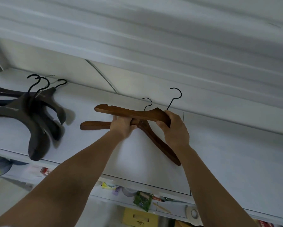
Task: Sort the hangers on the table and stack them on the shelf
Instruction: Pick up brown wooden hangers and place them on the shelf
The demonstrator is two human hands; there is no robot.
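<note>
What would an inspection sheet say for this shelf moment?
Surface: white shelf, hangers lying on it.
Job's things: two brown hangers crossed mid-shelf; dark hangers piled at left.
Clutter: green packet, yellow box on a lower level.
Fingers: left hand and right hand both grip the brown hangers.
Cables: thin grey line on back wall; cannot tell if cable.
Surroundings: white layered surface above, blurred.

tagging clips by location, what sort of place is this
Probably a storeroom or closet. A white shelf holds a pile of black hangers, the left hand and right hand grip two brown wooden hangers there, and packets and a yellow box crowd the space below.
</note>
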